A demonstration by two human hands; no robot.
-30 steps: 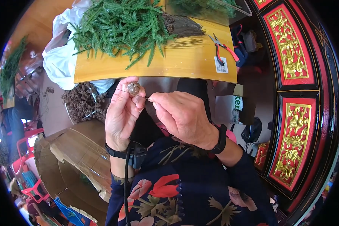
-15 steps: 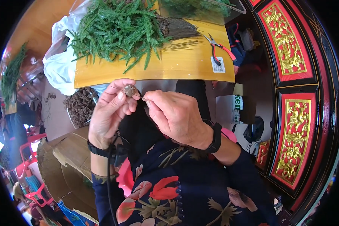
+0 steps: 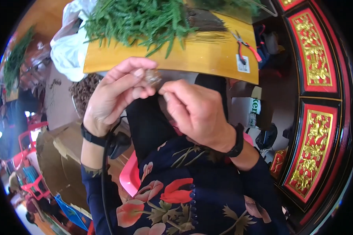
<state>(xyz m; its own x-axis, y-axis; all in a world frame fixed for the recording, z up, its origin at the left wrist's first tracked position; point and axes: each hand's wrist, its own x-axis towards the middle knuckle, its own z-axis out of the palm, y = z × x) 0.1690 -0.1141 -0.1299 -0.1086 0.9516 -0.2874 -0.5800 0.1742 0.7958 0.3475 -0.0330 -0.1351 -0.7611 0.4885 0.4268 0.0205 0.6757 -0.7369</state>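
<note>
Yellow wood makes up the table (image 3: 208,58), which fills the twelve o'clock part of the view, its near edge curving above both hands. Red and gold panels (image 3: 315,129) run down the three o'clock side. A heap of green sprigs (image 3: 145,19) lies on the table at twelve o'clock, with a white bag (image 3: 68,49) hanging off the table's corner at ten o'clock. A cardboard box (image 3: 62,156) sits on the floor at eight o'clock, and a floral sleeve (image 3: 172,199) fills six o'clock. The left hand (image 3: 113,96) sits just left of centre, a black band at its wrist, thumb and forefinger curled and pressed on a small brownish nub (image 3: 153,77) held just below the table edge, at about eleven o'clock from centre. The right hand (image 3: 196,113) is at centre, also with a black wristband, its fingertips pinched together and touching the right side of the nub; whether it grips something thin there is too small to tell. Red-handled pliers (image 3: 247,47) lie on the table at one o'clock, well apart from both hands, just above a small white tag (image 3: 243,64).
</note>
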